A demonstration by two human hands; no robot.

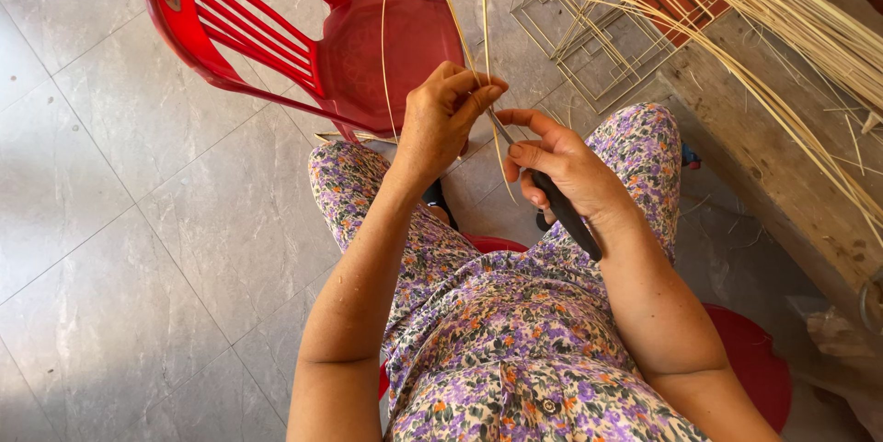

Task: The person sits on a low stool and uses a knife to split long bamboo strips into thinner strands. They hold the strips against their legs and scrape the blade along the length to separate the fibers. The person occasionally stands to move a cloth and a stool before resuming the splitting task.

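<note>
My left hand [443,120] pinches a thin pale bamboo strip [485,14] that runs up and away from me. My right hand [561,166] grips a knife with a black handle [568,217]; its short metal blade [501,126] touches the strip just below my left fingertips. Both hands meet above my knees, over floral-patterned clothing. A few loose strips hang down between the hands.
A red plastic chair [368,46] stands on the grey tiled floor straight ahead. At right is a wooden bench [773,157] with a bundle of long pale strips [791,10] lying across it. Wire square frames [589,46] lie on the floor. A red stool [759,359] shows beneath me.
</note>
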